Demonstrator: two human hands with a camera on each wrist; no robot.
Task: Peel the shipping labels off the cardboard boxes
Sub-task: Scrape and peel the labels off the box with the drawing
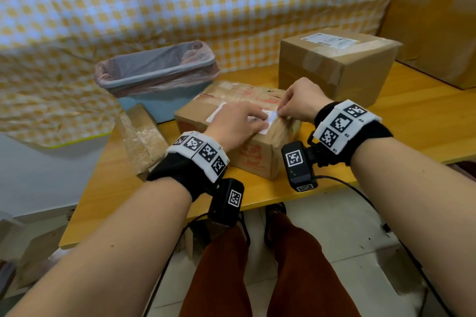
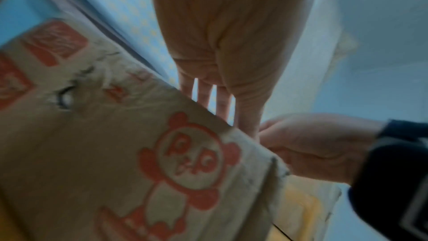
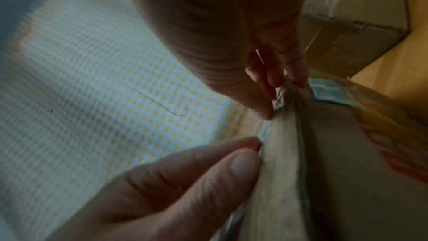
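Left hand (image 1: 235,125) lies flat on top of the printed box (image 1: 253,154), fingers straight and slightly spread, pressing on the white label (image 1: 266,121). Right hand (image 1: 298,103) has fingers curled at the label's right edge, thumb and forefinger pinched together on it; wrist view is blurred, so how much of the edge is lifted cannot be told. Printed box sits near the front edge of the wooden table (image 1: 412,121). Larger box (image 1: 337,64), label (image 1: 327,40) on top, stands just behind. Lined bin (image 1: 157,72) is rear left.
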